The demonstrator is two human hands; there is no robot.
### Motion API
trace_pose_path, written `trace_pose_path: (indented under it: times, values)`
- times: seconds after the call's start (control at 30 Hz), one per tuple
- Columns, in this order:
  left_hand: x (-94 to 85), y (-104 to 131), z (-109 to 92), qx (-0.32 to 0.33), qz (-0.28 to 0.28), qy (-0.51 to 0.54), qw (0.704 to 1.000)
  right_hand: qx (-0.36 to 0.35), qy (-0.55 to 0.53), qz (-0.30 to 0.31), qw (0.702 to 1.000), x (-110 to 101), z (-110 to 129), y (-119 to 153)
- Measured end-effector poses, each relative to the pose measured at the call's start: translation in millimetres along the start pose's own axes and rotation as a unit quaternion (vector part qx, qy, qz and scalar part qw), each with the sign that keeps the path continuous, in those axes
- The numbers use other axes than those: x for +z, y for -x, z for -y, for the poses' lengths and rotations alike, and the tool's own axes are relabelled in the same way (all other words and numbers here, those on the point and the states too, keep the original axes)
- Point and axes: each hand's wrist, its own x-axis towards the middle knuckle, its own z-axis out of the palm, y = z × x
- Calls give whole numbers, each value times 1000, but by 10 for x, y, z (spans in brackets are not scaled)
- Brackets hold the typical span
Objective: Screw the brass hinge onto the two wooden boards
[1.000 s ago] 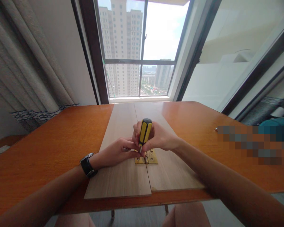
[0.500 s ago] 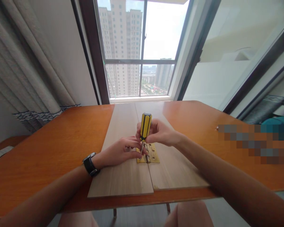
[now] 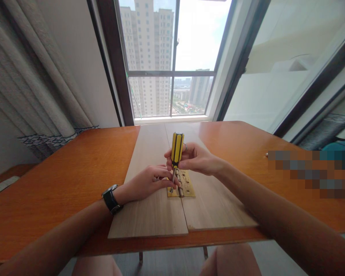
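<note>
My right hand (image 3: 197, 158) grips the yellow-and-black handle of a screwdriver (image 3: 177, 150), which stands nearly upright. The metal shaft runs down to a small screw (image 3: 171, 190) on the left leaf of a brass hinge (image 3: 189, 187). My left hand (image 3: 146, 181) rests on the left board, its fingers stretched over the hinge on both sides of the shaft; whether they pinch it I cannot tell. The hinge lies across the seam between a left wooden board (image 3: 149, 220) and a right wooden board (image 3: 218, 212). Several holes show in its right leaf.
Both boards lie on an orange-brown table (image 3: 103, 149), their front ends close to its front edge. At the right is a blurred-out patch (image 3: 307, 172), with a small object beside it. Paper (image 3: 1, 186) lies at the far left. A window (image 3: 172, 73) stands behind the table.
The screwdriver has turned a little in my right hand and stands slightly more upright. My left fingers stay at the hinge. The whole view has shifted slightly.
</note>
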Motion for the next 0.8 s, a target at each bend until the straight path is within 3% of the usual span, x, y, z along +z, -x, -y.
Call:
trace_pose_path:
  times: [0.3,0.5,0.67,0.8]
  values:
    - [-24,1,33,36,-19,-5,999,-13,44,-15,999,131,3,-42]
    - [-15,9,56,18,-16,12,1000,12,1,35,999,51,15,-4]
    - [-20,-1,27,28,-9,6,1000,-2,56,-19,998,102,49,-35]
    - [-19,2,28,28,-1,14,1000,-27,72,-25,997,216,52,-70]
